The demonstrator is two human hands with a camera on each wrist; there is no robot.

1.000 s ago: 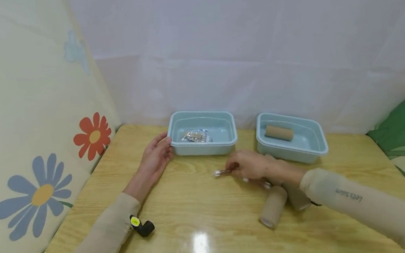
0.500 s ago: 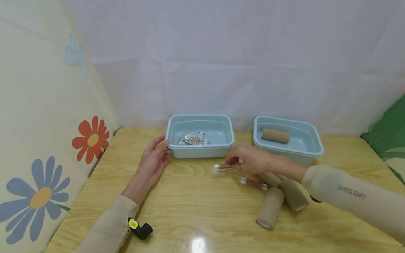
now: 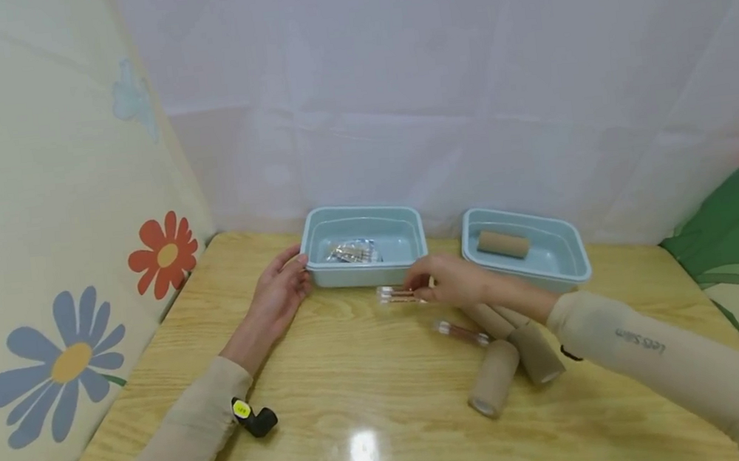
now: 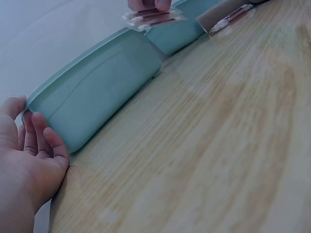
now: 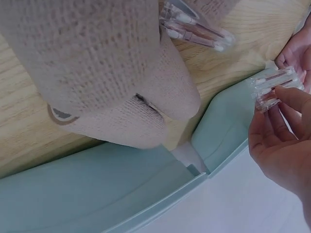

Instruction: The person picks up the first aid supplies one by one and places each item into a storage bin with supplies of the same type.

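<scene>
My left hand (image 3: 277, 299) holds the near-left corner of the left light-blue plastic bin (image 3: 370, 275), thumb at the rim and fingers against the wall, as the left wrist view also shows. Between thumb and fingers, my right hand (image 3: 452, 280) pinches a small clear packet of cotton swabs (image 5: 277, 86) with brown sticks and white tips. It hangs just in front of the left bin's right half. Inside that bin lie several similar swab packets (image 3: 353, 251). Another swab packet (image 3: 462, 333) lies on the table below my right hand.
Several tan bandage rolls (image 3: 494, 379) lie on the wooden table (image 3: 307, 414) under my right forearm, partly hidden by it. The right light-blue bin (image 3: 564, 276) holds one tan roll (image 3: 503, 244). A white cloth backdrop (image 3: 394, 72) rises behind both bins.
My right hand has lifted a swab packet away from the rolls, moving slightly up and left toward the left bin. The other packet has come into view. My left hand stays at the bin's corner.
</scene>
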